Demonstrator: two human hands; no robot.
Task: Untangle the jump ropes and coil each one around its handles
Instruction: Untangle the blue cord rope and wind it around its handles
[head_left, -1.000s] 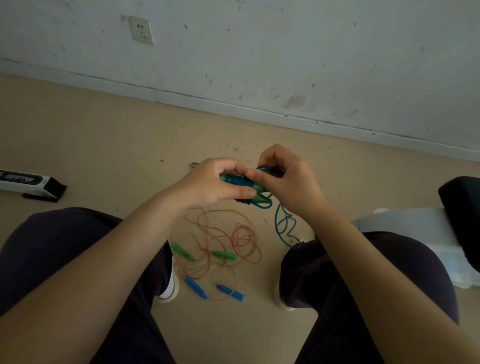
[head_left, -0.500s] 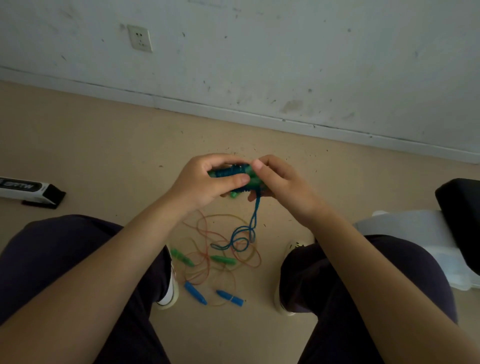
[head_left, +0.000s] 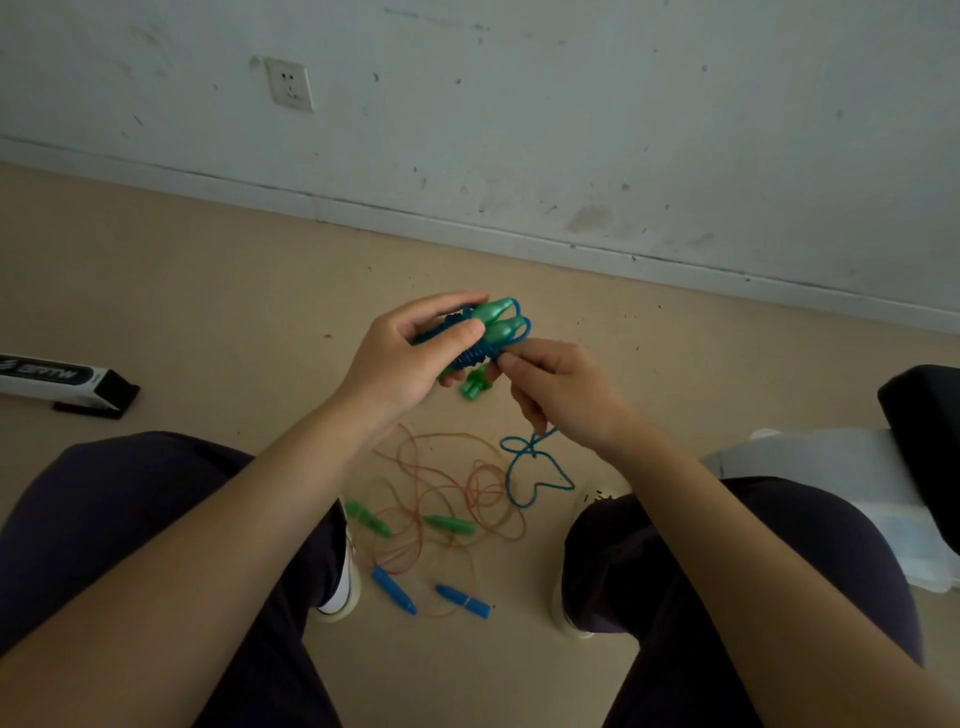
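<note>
My left hand (head_left: 400, 358) grips a pair of green handles (head_left: 496, 322) held side by side, with blue rope wound tightly round them. My right hand (head_left: 561, 395) pinches the blue rope (head_left: 535, 467) just beside the coil; the loose remainder hangs down in loops below that hand. On the floor between my feet lies a tangle of thin orange rope (head_left: 452, 499) with two green handles (head_left: 366, 517) (head_left: 449, 524) and two blue handles (head_left: 393, 591) (head_left: 462, 601).
My knees in dark trousers frame the floor patch. A white and black box (head_left: 62, 382) lies on the floor at left. A white seat (head_left: 831, 473) with a black object (head_left: 924, 441) stands at right. The wall and skirting run across the back.
The handle bundle has turned so its green tips point up and right. My right hand dropped below the bundle, and the hanging blue rope swung over to the right.
</note>
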